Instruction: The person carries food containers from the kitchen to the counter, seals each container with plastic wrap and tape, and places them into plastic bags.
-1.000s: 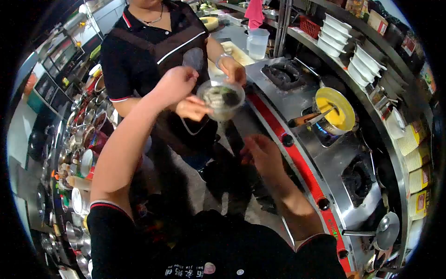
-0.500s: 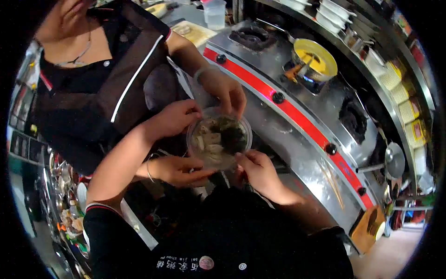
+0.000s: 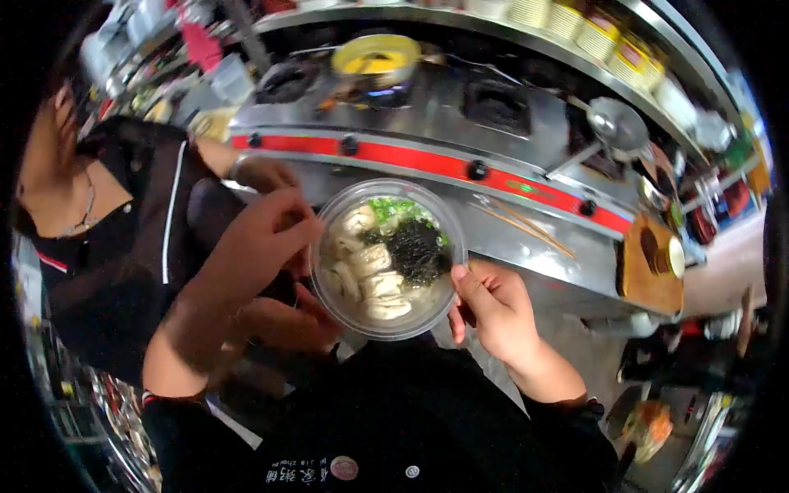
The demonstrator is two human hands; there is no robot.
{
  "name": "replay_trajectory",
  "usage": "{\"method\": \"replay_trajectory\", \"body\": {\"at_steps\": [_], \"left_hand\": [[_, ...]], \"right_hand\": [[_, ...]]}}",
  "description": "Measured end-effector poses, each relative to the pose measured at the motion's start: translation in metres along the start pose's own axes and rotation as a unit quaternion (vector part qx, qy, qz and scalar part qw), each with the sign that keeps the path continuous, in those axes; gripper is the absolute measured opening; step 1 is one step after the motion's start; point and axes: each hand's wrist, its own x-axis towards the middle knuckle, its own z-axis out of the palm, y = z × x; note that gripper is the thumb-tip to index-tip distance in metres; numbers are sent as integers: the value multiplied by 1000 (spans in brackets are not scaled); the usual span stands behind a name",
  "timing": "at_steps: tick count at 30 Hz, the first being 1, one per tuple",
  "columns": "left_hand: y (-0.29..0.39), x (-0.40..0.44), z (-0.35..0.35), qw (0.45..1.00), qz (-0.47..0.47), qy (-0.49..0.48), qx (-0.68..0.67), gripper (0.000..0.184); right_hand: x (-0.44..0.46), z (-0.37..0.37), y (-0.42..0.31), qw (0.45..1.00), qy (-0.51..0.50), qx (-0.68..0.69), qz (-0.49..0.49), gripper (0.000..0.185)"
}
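Note:
A clear round plastic bowl (image 3: 389,332) is held level in front of my chest. In it are pale folded wontons (image 3: 371,261), a dark clump of seaweed (image 3: 415,253) and chopped green onion (image 3: 394,209) in broth. My right hand (image 3: 497,312) pinches the bowl's right rim, thumb on top and fingers beneath. On the left rim, my left hand (image 3: 275,234) has its fingers closed at the edge. Just below it is a co-worker's blurred hand (image 3: 283,322), close to the bowl; whether it touches is unclear. The co-worker's other hand (image 3: 267,174) is behind my left one.
A co-worker in a dark top (image 3: 123,214) stands close on my left. Ahead runs a steel stove with a red front (image 3: 411,158), carrying a yellow pan (image 3: 376,57) and a ladle-like strainer (image 3: 616,123). Chopsticks (image 3: 526,226) lie on the ledge beside a wooden board (image 3: 645,267).
My view and body have turned right, bringing the bowl away from the co-worker and nearer to me. The co-worker's upper hand has come off the bowl's far rim.

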Motion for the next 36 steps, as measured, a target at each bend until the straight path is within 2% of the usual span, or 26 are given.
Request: {"method": "replay_trajectory", "body": {"at_steps": [2, 4, 5, 8, 9, 11, 14, 15, 17, 19, 21, 23, 25, 27, 28, 31, 35, 36], "left_hand": [[23, 0, 47, 999, 40, -13, 23, 11], [44, 1, 93, 996, -32, -47, -62, 10], [48, -1, 112, 996, -29, -61, -54, 10], [66, 16, 197, 993, -5, -115, -22, 9], [77, 16, 222, 987, 16, -160, -20, 9], [97, 15, 267, 984, -34, -147, -91, 10], [135, 19, 352, 964, 30, -222, -142, 9], [142, 23, 376, 939, 66, -267, -206, 7], [168, 39, 425, 931, -43, -322, -163, 5], [187, 56, 475, 919, 23, -369, -139, 6], [217, 61, 519, 889, 22, -430, -157, 6], [227, 79, 573, 857, 37, -489, -160, 6], [245, 91, 627, 845, 82, -516, -111, 6], [262, 102, 680, 824, 88, -549, -112, 6], [271, 106, 702, 809, 93, -569, -116, 5], [303, 117, 768, 776, 90, -614, -114, 5], [346, 125, 834, 766, 113, -629, -67, 6], [349, 134, 864, 754, 110, -640, -101, 7]], "right_hand": [[-34, -41, 6, 999, 23, -1, -35, 34], [-72, -75, 15, 997, 48, -6, -54, 33], [-94, -88, 17, 998, 58, -16, -30, 32], [-141, -151, 36, 989, 120, -70, -50, 33], [-157, -168, 40, 985, 132, -90, -61, 34], [-191, -201, 36, 980, 155, -108, -54, 35], [-256, -256, 38, 968, 212, -125, -40, 38], [-274, -269, 42, 957, 257, -130, -30, 38], [-310, -295, 45, 943, 315, -111, -4, 37], [-334, -323, 53, 924, 376, -70, -2, 34], [-358, -347, 61, 905, 417, -81, -17, 34], [-381, -377, 71, 879, 475, -38, -13, 34], [-404, -405, 77, 865, 501, -7, -12, 34], [-424, -434, 75, 832, 554, -30, 31, 34], [-431, -446, 80, 818, 574, 0, 15, 36], [-457, -486, 82, 782, 623, 3, 26, 33], [-487, -545, 102, 769, 639, -1, -9, 33], [-490, -570, 107, 769, 639, -2, -15, 33]]}}
